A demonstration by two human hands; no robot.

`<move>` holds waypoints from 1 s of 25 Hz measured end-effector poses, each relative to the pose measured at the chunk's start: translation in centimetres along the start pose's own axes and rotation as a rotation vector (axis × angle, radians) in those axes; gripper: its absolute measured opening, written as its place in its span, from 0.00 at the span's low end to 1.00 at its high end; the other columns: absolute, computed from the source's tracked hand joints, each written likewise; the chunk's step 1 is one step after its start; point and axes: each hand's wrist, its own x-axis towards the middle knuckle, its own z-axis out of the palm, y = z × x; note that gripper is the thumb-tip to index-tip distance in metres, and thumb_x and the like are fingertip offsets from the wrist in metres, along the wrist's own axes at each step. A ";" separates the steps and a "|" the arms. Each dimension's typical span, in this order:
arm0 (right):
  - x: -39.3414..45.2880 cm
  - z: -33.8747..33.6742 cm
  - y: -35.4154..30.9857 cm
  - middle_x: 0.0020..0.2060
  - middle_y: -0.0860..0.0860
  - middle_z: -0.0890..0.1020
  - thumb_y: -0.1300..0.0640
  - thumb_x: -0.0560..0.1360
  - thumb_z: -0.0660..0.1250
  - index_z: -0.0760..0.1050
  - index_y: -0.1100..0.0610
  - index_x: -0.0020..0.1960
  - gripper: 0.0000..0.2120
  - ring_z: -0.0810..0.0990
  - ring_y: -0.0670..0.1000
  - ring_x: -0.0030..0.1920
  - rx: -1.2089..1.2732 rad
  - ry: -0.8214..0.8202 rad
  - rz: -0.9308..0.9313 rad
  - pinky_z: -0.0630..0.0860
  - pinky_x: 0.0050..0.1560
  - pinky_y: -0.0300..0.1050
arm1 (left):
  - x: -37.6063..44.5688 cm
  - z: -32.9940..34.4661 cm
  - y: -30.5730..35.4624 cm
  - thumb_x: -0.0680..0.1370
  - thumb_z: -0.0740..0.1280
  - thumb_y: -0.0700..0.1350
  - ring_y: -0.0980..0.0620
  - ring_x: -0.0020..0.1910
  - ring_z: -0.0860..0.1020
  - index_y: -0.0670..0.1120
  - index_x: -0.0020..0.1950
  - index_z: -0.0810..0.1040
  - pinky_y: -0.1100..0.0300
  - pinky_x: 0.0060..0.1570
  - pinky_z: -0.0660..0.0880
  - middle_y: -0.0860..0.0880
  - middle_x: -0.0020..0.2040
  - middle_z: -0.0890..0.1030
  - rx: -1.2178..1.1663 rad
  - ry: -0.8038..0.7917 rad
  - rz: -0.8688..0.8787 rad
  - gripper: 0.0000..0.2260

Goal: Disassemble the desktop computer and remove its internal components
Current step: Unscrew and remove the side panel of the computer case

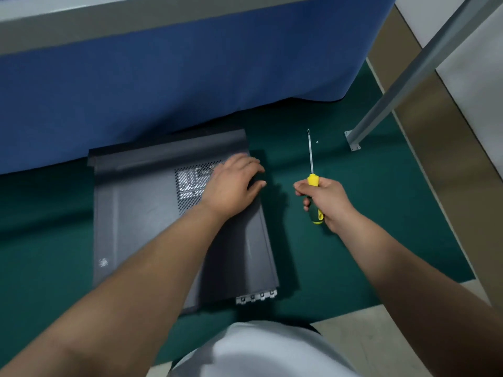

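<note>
Early going, I'd judge: the computer case (168, 221) lies closed on its side under the flat, pressing left hand (234, 183), while the right hand (324, 200) beside it grips a screwdriver (312, 180), components untouched.

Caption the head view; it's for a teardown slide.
Left hand rests on the closed computer case while the right hand holds a screwdriver.
</note>
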 end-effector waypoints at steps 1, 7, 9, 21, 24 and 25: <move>2.1 -1.2 0.1 0.38 0.53 0.84 0.61 0.77 0.73 0.83 0.59 0.45 0.02 0.75 0.47 0.29 -0.071 0.033 0.005 0.76 0.32 0.43 | 1.8 0.2 -0.5 0.81 0.67 0.55 0.48 0.76 0.66 0.51 0.65 0.80 0.46 0.72 0.67 0.53 0.72 0.76 0.029 -0.008 -0.035 0.15; 14.6 -4.9 -1.2 0.32 0.54 0.83 0.55 0.74 0.67 0.82 0.59 0.44 0.08 0.78 0.48 0.26 -0.442 0.281 -0.010 0.73 0.28 0.37 | 6.9 1.6 -2.5 0.81 0.60 0.59 0.48 0.82 0.55 0.57 0.57 0.84 0.45 0.79 0.51 0.56 0.75 0.72 0.146 0.005 -0.088 0.15; 18.1 -5.3 -2.2 0.35 0.57 0.84 0.56 0.75 0.65 0.79 0.61 0.44 0.08 0.83 0.55 0.33 -0.526 0.358 -0.041 0.69 0.22 0.36 | 6.7 1.9 -2.7 0.81 0.59 0.57 0.47 0.81 0.59 0.56 0.51 0.86 0.45 0.79 0.53 0.57 0.71 0.77 0.132 0.076 -0.057 0.15; 22.9 -5.1 -1.2 0.51 0.57 0.85 0.58 0.78 0.63 0.84 0.57 0.54 0.11 0.82 0.60 0.48 -0.736 0.366 -0.247 0.71 0.41 0.43 | 6.9 2.2 -2.7 0.80 0.63 0.51 0.46 0.79 0.65 0.52 0.45 0.87 0.47 0.78 0.56 0.56 0.65 0.82 0.125 0.207 -0.046 0.13; 22.3 -5.2 -1.4 0.52 0.60 0.84 0.61 0.76 0.65 0.84 0.59 0.55 0.12 0.82 0.62 0.48 -0.827 0.323 -0.300 0.80 0.45 0.49 | 6.9 2.4 -2.8 0.80 0.62 0.52 0.47 0.79 0.65 0.52 0.45 0.87 0.48 0.79 0.55 0.57 0.64 0.82 0.131 0.202 -0.053 0.14; 22.1 -4.9 -1.7 0.49 0.61 0.84 0.60 0.75 0.67 0.84 0.60 0.52 0.10 0.82 0.63 0.46 -0.857 0.307 -0.322 0.80 0.44 0.52 | 6.9 2.4 -2.8 0.80 0.62 0.52 0.47 0.79 0.65 0.52 0.45 0.87 0.49 0.79 0.55 0.57 0.64 0.82 0.131 0.202 -0.055 0.14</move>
